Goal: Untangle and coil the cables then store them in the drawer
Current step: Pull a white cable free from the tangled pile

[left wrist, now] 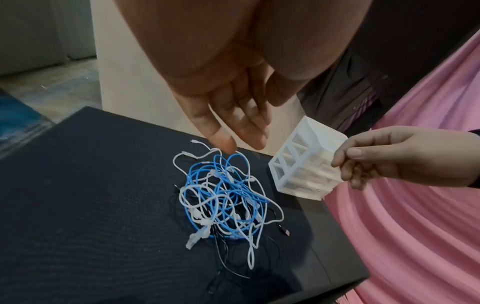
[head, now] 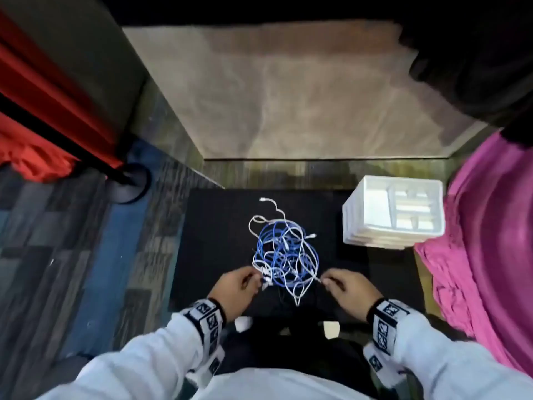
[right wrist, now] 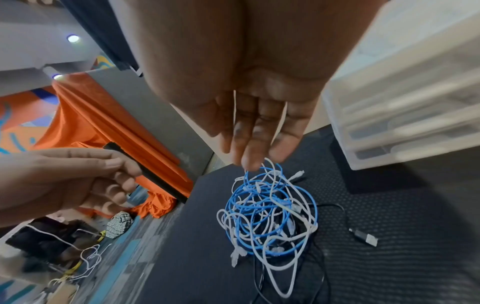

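A tangle of blue, white and thin black cables lies in the middle of a black table. A black cable's USB plug sticks out to one side. A translucent white drawer unit stands at the table's far right, its drawers closed. My left hand hovers at the tangle's near left edge, my right hand at its near right edge. The fingers of both hang loosely curled and hold nothing.
A pink cloth drapes close along the table's right side. To the left are patterned carpet, a black pole base and a red-orange cloth. A beige panel rises behind the table.
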A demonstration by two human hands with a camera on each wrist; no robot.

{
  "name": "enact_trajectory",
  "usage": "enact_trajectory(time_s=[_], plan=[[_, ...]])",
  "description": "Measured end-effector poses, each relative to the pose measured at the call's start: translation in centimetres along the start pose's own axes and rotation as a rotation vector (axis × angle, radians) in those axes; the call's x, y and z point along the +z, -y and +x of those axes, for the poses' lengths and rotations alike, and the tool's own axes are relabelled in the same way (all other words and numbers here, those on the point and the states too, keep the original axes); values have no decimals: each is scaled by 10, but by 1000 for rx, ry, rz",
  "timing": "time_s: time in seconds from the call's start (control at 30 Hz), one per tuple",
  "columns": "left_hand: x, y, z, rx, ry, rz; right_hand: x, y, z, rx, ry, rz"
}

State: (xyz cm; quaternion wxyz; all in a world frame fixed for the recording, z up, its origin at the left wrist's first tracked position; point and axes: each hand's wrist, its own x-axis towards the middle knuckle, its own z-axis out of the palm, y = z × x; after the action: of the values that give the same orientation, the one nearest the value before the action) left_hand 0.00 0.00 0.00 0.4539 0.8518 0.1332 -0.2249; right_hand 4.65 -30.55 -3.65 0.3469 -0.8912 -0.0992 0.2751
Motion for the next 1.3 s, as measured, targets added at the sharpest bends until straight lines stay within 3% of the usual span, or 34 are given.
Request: enact_trajectory(time_s=[0.27,0.47,0.63,0.73,0.93,1.17,1.3], plan=[[58,53,46,-60,63,-87,68,-42,34,-46,-10,59],[128,117,85,-98,135,-104,128,-91,56,-57,83,85],[162,155,97,94,250,150,163,-136,55,-130,181,29],[170,166,99,274,189,189,182,-158,52,-258,161,-100],[190,182,89,567,93,319,203,-174,48,-435,-65,-161],[217,198,73,645,-89,651,227,-176,27,-389,-213,-337],[209,206,78,718,-233,667,219,-162,15,-412,-279,-354]])
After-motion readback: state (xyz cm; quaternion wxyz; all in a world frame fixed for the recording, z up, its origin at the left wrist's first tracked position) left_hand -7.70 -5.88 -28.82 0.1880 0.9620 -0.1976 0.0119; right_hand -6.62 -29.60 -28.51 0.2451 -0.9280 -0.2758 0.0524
